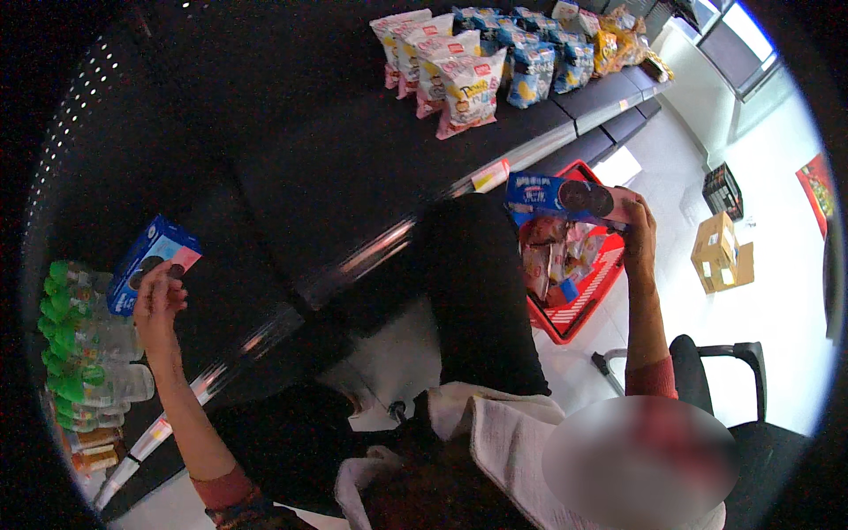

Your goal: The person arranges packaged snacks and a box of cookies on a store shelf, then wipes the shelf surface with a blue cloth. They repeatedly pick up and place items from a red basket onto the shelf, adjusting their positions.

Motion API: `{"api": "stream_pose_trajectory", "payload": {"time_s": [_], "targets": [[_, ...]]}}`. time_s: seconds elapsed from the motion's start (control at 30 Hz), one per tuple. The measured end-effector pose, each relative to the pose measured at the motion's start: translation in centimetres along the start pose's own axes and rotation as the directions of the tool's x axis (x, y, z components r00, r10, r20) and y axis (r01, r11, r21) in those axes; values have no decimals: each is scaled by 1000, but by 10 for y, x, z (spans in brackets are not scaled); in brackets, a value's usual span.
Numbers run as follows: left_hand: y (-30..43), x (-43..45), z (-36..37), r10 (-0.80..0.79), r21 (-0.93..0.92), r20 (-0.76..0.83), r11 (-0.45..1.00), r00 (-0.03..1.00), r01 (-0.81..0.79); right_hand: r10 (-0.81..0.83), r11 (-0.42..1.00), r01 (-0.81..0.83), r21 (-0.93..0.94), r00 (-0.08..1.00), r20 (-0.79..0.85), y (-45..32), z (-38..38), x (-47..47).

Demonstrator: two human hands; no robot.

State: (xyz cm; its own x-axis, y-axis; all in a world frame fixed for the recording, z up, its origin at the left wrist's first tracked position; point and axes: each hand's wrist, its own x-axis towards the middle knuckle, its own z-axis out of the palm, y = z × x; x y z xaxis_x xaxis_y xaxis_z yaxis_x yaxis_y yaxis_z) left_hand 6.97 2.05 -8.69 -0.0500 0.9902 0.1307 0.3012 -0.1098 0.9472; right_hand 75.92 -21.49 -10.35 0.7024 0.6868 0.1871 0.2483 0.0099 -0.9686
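My left hand (159,298) holds a blue box of sandwich cookies (142,255) over the dark shelf, beside a group of clear bottles with green caps (73,331). At the right, my right hand (637,225) grips the pink end of another blue cookie box (540,195). That box is above a red plastic shopping basket (596,278), which contains several packaged snacks (546,265) and a small blue item. Part of the basket's contents is hidden by the box.
Bagged snacks in white and pink (470,93) and blue packs (532,73) stand on the black shelf (318,152). Price tags line its front edge. An open cardboard box (715,255), a black crate (722,191) and a black chair (762,434) are at the right.
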Motion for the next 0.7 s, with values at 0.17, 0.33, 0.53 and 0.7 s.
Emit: {"api": "stream_pose_trajectory", "payload": {"time_s": [0.17, 0.33, 0.53, 0.7], "targets": [[21, -11, 25, -49, 19, 112, 999, 992, 47, 8, 968, -46, 248, 988, 155, -26, 63, -1], [31, -19, 44, -13, -66, 323, 997, 946, 36, 45, 906, -204, 370, 917, 397, -57, 158, -11], [37, -20, 48, -12, -178, 440, 979, 898, 100, -37, 883, -283, 375, 754, 656, -88, 272, -47], [33, -20, 33, -64, -269, 292, 952, 954, 146, -135, 858, -302, 415, 648, 750, -102, 346, -78]]}}
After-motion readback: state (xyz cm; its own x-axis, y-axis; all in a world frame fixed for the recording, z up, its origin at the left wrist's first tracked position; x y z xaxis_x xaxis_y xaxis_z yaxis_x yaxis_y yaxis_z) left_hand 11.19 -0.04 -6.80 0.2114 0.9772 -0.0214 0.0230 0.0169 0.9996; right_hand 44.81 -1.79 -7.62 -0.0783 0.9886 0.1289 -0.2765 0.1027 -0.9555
